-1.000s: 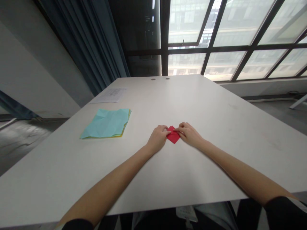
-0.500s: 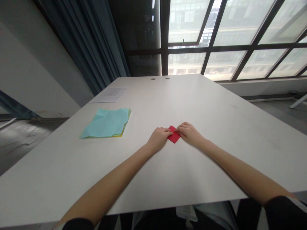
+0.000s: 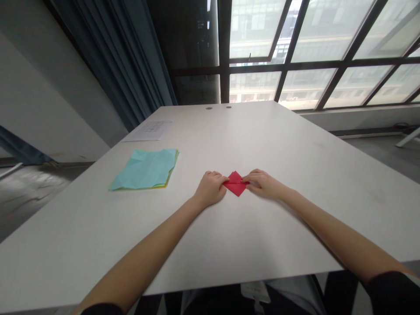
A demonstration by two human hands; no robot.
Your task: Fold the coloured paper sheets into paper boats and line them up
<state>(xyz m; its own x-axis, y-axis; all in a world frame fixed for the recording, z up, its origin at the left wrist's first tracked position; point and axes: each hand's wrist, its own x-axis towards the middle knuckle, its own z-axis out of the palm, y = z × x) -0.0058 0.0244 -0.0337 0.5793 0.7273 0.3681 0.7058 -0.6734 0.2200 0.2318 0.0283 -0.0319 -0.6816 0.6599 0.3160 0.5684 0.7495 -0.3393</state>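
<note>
A small red folded paper (image 3: pixel 236 188), diamond-shaped with a crease across its middle, lies on the white table in front of me. My left hand (image 3: pixel 211 187) grips its left corner, thumb laid along the edge. At the right corner, my right hand (image 3: pixel 262 183) pinches the paper between thumb and fingers. Both side corners are partly covered by my fingertips. One corner points away from me and one points toward me.
A stack of light blue paper (image 3: pixel 144 169) with yellow sheets beneath lies to the left on the white table (image 3: pixel 249 236). Farther back on that side is a printed white sheet (image 3: pixel 149 131). Windows stand beyond the table's far edge.
My hands have moved apart, the left one leftward and the right slightly rightward. More of the red paper shows between them, with its horizontal crease now visible.
</note>
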